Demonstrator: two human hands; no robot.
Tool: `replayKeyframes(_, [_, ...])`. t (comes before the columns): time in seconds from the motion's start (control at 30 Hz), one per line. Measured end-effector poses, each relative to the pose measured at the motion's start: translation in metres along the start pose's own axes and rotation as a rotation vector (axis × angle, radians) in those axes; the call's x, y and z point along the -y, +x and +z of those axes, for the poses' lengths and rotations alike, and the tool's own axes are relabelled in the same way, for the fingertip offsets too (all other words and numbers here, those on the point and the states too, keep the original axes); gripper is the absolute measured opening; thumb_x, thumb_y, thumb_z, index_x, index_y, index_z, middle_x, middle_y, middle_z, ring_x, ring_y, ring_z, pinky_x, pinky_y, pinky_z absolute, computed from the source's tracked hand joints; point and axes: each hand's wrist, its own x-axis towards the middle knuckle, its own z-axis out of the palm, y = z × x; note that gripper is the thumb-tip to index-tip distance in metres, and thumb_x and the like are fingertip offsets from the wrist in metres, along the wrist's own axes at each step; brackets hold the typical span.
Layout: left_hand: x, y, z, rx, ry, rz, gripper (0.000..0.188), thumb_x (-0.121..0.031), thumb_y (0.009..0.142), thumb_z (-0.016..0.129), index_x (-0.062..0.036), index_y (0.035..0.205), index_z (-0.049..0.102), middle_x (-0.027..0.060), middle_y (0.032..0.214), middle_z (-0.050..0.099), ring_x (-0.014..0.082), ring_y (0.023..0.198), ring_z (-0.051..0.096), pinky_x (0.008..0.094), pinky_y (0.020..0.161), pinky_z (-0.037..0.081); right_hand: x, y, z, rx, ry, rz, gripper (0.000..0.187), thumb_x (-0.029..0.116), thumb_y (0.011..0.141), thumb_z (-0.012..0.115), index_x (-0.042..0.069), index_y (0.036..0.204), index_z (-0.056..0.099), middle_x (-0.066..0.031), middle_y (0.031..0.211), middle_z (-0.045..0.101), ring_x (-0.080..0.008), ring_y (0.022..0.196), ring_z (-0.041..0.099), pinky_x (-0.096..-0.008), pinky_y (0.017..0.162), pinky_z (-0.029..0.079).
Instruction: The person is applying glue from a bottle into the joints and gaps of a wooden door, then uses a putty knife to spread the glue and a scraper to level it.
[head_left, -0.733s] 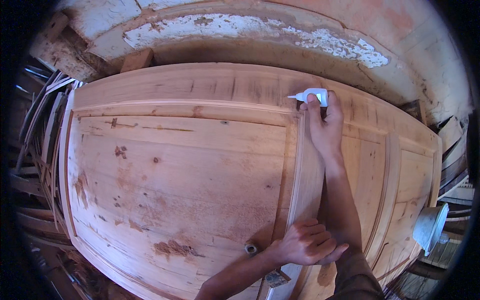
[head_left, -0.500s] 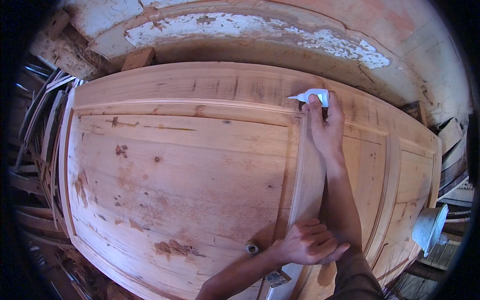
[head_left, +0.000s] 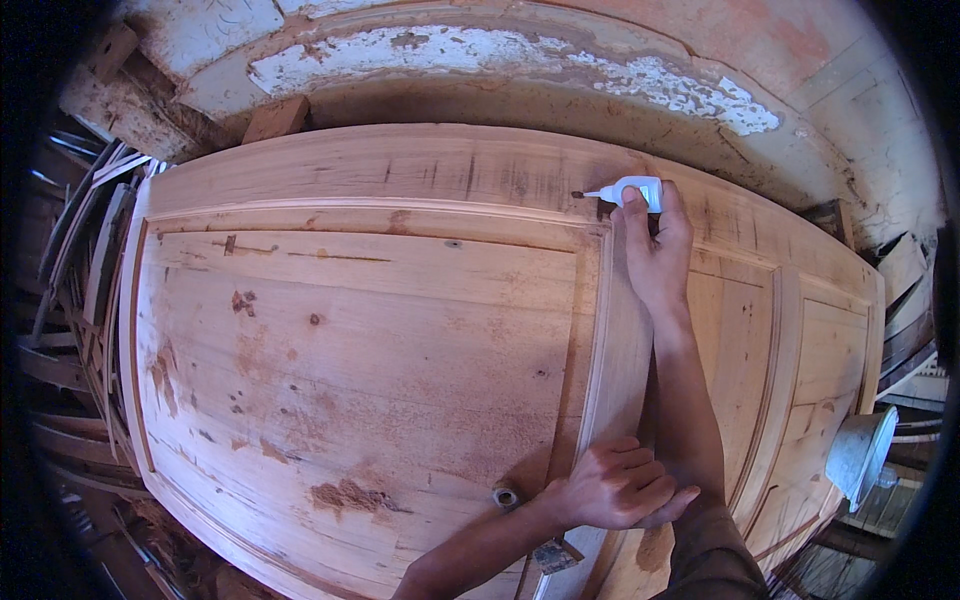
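My right hand grips a small white squeeze bottle with a thin pointed nozzle, held nearly level over the top rail of a wooden panel door. Just left of the nozzle tip is a small dark spot on the rail. Lower down, my left hand is closed in a fist with the thumb pointing right, near my right forearm; whatever it may hold is hidden. Below the left wrist lies a tool with a flat metal blade, partly covered. A small hollow round piece rests beside that forearm.
Behind the door stands a wall with peeling white paint. A wooden block sits between them. Stacked timber strips fill the left side. A pale bucket-like container is by the door's right end.
My right hand has shifted the bottle slightly to the right. The dark spot now shows beyond the nozzle tip. My left hand stays where it was.
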Motion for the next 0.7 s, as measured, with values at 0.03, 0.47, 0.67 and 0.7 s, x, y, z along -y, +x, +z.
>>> replayKeyframes(0.03, [0.000, 0.000, 0.001, -0.010, -0.002, 0.002, 0.043, -0.020, 0.077, 0.077, -0.0127, 0.051, 0.043, -0.0025, 0.048, 0.045, 0.0112, 0.042, 0.044, 0.0253, 0.042, 0.033, -0.001, 0.000, -0.001, -0.001, -0.001, 0.000, 0.018, 0.017, 0.096, 0.058, -0.001, 0.097, 0.057, -0.0113, 0.081, 0.067, -0.0156, 0.070, 0.065, -0.0303, 0.065, 0.049])
replayKeyframes(0.47, [-0.001, 0.003, -0.002, 0.005, -0.003, 0.000, 0.039, -0.019, 0.077, 0.077, -0.0120, 0.052, 0.047, -0.0023, 0.050, 0.049, 0.0110, 0.043, 0.047, 0.0248, 0.042, 0.036, -0.006, 0.001, -0.004, -0.030, -0.044, 0.000, 0.019, 0.020, 0.097, 0.057, 0.000, 0.097, 0.058, -0.0112, 0.081, 0.066, -0.0171, 0.072, 0.061, -0.0320, 0.068, 0.047])
replayKeyframes(0.67, [-0.001, 0.003, -0.002, -0.014, -0.001, 0.005, 0.041, -0.019, 0.077, 0.077, -0.0125, 0.052, 0.045, -0.0024, 0.049, 0.048, 0.0108, 0.042, 0.045, 0.0249, 0.042, 0.034, -0.017, 0.002, -0.004, -0.064, -0.059, -0.026, 0.021, 0.022, 0.096, 0.059, 0.001, 0.096, 0.058, -0.0100, 0.081, 0.065, -0.0151, 0.074, 0.060, -0.0307, 0.068, 0.046])
replayKeyframes(0.7, [-0.001, 0.003, -0.001, -0.015, -0.001, 0.005, 0.041, -0.019, 0.077, 0.077, -0.0125, 0.052, 0.045, -0.0024, 0.049, 0.048, 0.0108, 0.042, 0.045, 0.0249, 0.042, 0.034, -0.018, 0.002, -0.005, -0.069, -0.061, -0.035, 0.022, 0.022, 0.096, 0.059, 0.001, 0.096, 0.058, -0.0097, 0.081, 0.065, -0.0143, 0.074, 0.060, -0.0305, 0.067, 0.046])
